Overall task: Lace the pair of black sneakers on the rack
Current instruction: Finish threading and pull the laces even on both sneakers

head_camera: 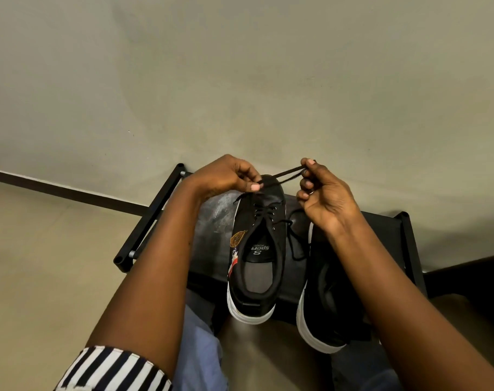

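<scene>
Landmark: left black sneaker (pixel 255 251), standing on the top shelf of the black shoe rack (pixel 212 221), toe toward the wall (pixel 240 80), heel with its white sole overhanging the rack's near edge. Its insole reads "Sport"; an orange patch sits on its left side. Lower eyelets carry black lace; upper ones look unthreaded. Left hand (pixel 226 176) is above the sneaker's toe, fingers curled, thumb and forefinger pinching the black shoelace (pixel 288 174) close to the toe. Right hand (pixel 322 193) is up and to the right of the toe, thumb and forefinger pinching the other part of that lace; remaining fingers loosely curled. The lace runs as a taut doubled strand between the two hands, above the toe. Second black sneaker (pixel 325 300) lies just right of the landmark, parallel to it, largely hidden by the right forearm; a loose lace end lies between the two shoes. A striped sleeve (pixel 113 371) shows on the left arm, well near-side of the landmark.
</scene>
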